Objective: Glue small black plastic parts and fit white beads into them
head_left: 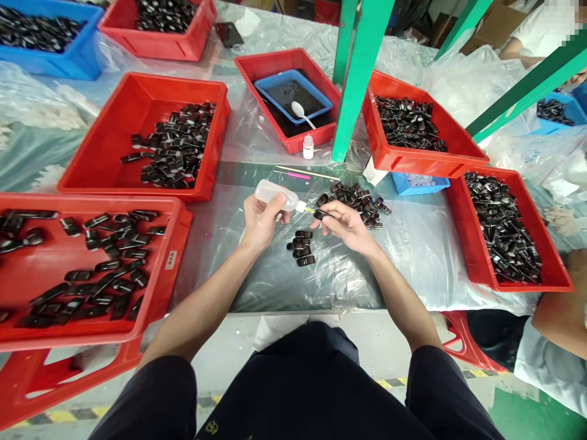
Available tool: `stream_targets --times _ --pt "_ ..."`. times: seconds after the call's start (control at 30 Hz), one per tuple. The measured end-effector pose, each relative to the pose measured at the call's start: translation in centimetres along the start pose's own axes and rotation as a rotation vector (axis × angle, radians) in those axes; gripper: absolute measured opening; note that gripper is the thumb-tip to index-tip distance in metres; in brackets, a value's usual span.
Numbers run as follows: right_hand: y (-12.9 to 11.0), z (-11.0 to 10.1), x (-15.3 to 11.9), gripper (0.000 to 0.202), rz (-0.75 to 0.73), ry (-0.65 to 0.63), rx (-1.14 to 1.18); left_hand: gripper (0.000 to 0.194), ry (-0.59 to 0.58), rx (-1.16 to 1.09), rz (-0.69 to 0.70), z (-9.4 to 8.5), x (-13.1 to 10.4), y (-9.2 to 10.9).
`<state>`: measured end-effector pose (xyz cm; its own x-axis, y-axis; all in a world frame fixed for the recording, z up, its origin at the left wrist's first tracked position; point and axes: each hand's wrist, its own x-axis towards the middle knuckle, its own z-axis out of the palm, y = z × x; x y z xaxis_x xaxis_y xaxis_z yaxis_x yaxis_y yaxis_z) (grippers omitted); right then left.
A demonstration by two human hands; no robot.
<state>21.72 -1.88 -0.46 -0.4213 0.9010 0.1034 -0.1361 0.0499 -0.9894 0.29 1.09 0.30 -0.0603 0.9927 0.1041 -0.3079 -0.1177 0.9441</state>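
Observation:
My left hand (pixel 265 219) is closed around a translucent squeeze bottle (pixel 276 194), tilted so that its thin nozzle points right. Pinched between the fingers of my right hand (pixel 346 226) is a small glossy black plastic part (pixel 320 214). The nozzle tip meets the part or sits just beside it; I cannot tell which. Below the hands lies a small group of similar black parts (pixel 301 249) on the plastic-covered table (pixel 275 287). Behind my right hand is a looser pile of black parts (pixel 362 201).
Red bins of black parts stand left (pixel 92 177) and right (pixel 499 232). A red bin (pixel 287 143) holds a blue tray (pixel 293 76) with a white spoon (pixel 300 111). Nearby are a small white bottle (pixel 307 148), thin sticks (pixel 307 172) and a green post (pixel 355 79). People sit at right.

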Motion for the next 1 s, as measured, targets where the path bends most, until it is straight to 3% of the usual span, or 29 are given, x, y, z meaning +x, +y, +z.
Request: stream_targets --times 0.6,0.8,1.0 --pt "-0.10 0.21 0.05 0.044 0.019 0.000 0.033 0.054 0.006 -0.053 0.013 0.11 0.03 -0.01" --pt "-0.22 0.43 0.12 0.055 0.071 0.081 0.051 0.055 0.020 -0.061 0.039 0.05 0.18 -0.25" --pt "-0.44 0.47 0.12 0.049 0.032 0.142 0.012 0.055 0.031 -0.092 0.015 0.13 0.05 -0.10"
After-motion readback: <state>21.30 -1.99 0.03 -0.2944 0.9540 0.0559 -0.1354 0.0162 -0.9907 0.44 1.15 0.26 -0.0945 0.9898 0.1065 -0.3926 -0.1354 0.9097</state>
